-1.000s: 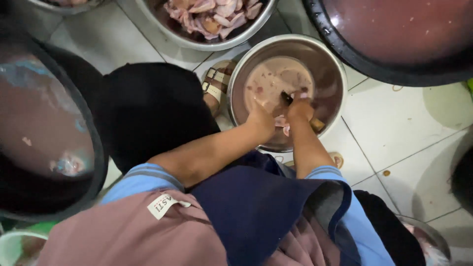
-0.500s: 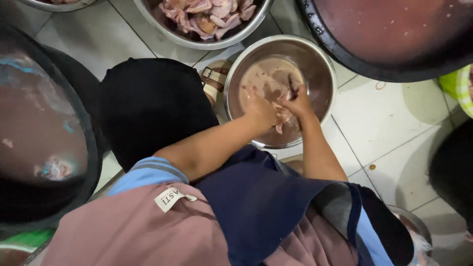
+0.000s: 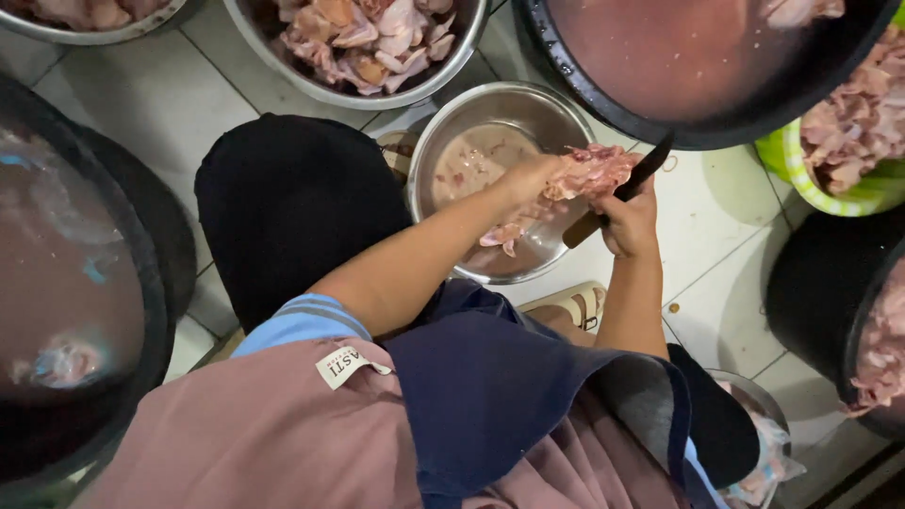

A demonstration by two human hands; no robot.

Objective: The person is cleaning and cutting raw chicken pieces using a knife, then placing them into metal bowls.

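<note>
My left hand [image 3: 524,179] grips a pink piece of raw chicken [image 3: 589,172], lifted above the right rim of a steel bowl [image 3: 443,137] that holds cloudy pinkish water. A strip of skin hangs from the piece into the bowl. My right hand [image 3: 627,219] is shut on a knife with a wooden handle; its dark blade [image 3: 647,168] rests against the chicken's right side.
A steel bowl of chicken pieces [image 3: 363,38] stands at the top. Large black basins of reddish water sit top right [image 3: 698,57] and left [image 3: 66,273]. A green basket of chicken [image 3: 839,141] is at the right. A sandal [image 3: 570,303] lies on the white tiles.
Both hands have risen out of the steel bowl and moved right. The chicken piece is now held above the rim, with the knife blade against it.
</note>
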